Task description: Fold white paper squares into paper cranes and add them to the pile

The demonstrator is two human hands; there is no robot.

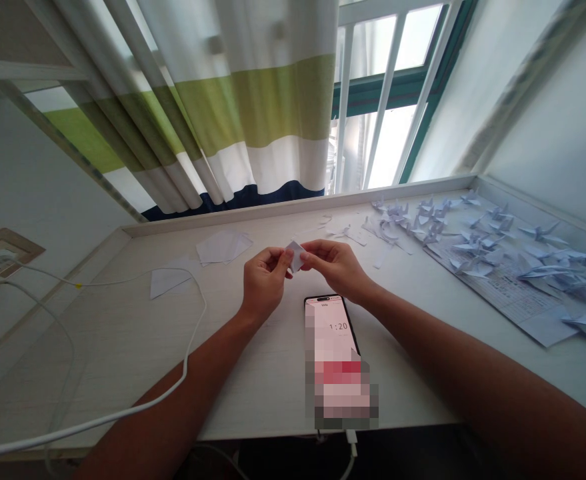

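A small folded piece of white paper (297, 256) is held up over the table between both hands. My left hand (265, 280) pinches its left side between thumb and fingers. From the right, my right hand (337, 267) grips the opposite edge, thumb and fingertips closed on it. The far layers of the fold are hidden behind the fingers. Just below the hands lies a phone (330, 333) with its screen lit, showing 1:20; its lower part is blurred out.
Many folded paper cranes (477, 243) cover a printed sheet (513, 297) at the right. Square paper sheets (223, 247) lie at the back left, paper scraps (383, 230) at the back middle. A white cable (193, 333) loops over the left forearm. A raised rim (283, 207) edges the table.
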